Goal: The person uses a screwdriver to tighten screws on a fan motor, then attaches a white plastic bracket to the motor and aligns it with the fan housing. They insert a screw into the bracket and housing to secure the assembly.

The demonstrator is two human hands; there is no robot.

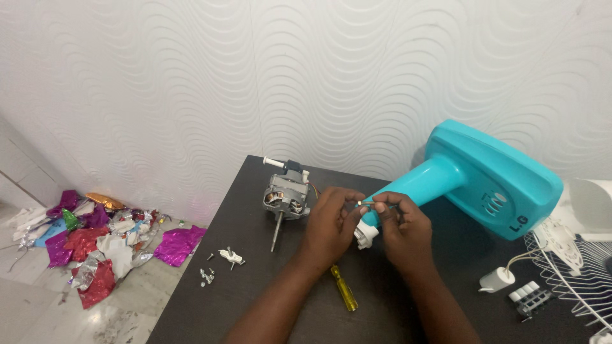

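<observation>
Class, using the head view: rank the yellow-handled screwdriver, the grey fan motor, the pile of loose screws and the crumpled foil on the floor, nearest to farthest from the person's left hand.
From the left hand:
1. Fan motor, just to its left on the table.
2. Yellow-handled screwdriver, below it; nearly as close as the motor.
3. Loose screws, near the table's left edge.
4. Crumpled foil, on the floor, far left.

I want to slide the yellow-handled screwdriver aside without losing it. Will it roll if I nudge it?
Probably. The screwdriver has a slim, rounded handle and lies flat on the smooth dark table, so a sideways nudge would likely roll it. It looks light and stiff; pushed along its length, it should slide.
</observation>
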